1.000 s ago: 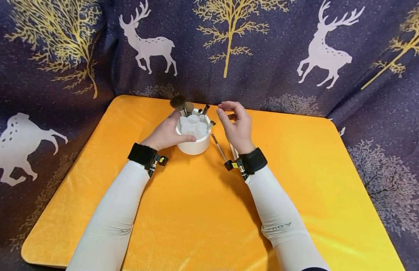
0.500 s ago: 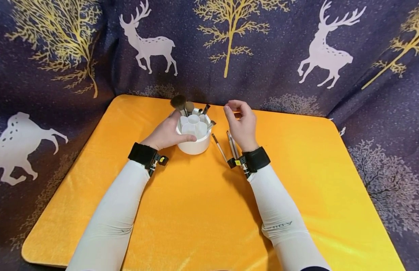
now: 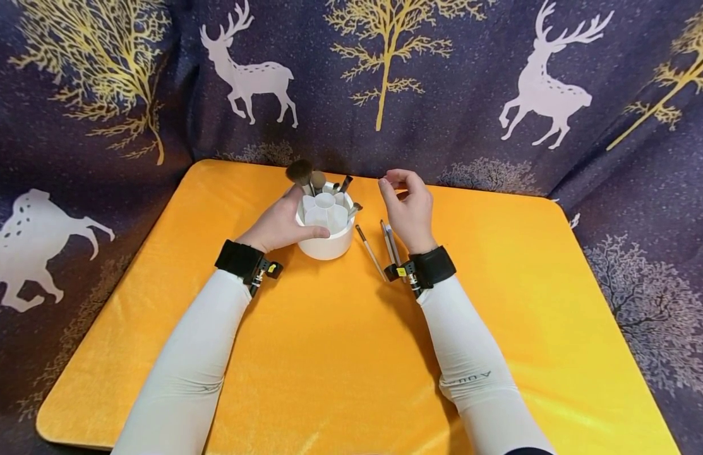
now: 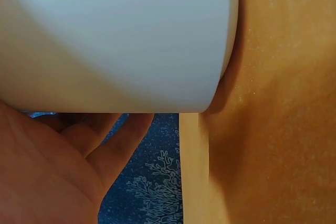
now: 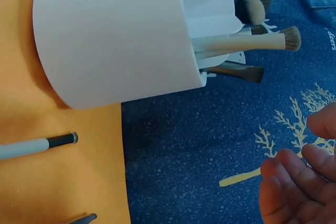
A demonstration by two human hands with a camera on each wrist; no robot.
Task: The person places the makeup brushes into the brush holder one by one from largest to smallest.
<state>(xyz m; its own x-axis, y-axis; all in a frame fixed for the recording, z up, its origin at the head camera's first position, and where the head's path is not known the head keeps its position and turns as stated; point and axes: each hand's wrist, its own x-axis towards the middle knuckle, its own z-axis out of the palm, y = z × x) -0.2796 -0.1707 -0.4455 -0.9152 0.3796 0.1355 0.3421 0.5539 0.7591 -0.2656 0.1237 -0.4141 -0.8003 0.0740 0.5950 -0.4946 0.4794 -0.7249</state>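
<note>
A white holder [image 3: 326, 229] with divided compartments stands at the back of the orange worktop [image 3: 340, 354], several brushes [image 3: 306, 175] upright in its far slots. The left hand [image 3: 278, 222] grips its side; the right hand [image 3: 407, 212] hovers just beside it, fingers loosely curled and holding nothing. Three more brushes [image 3: 379, 243] lie on the worktop between them, their near ends hidden behind the right wrist.

Legible text: one faint mark, on clothing only.
Right sleeve [image 3: 470, 373]: small grey lettering near the elbow, seen upside down from the head view, appearing to read "AUX"; the last letter is uncertain. Left sleeve [image 3: 186, 379]: a faint grey mark near the elbow, too small to read. No other lettering, numbers or signs can be read in any view.
</note>
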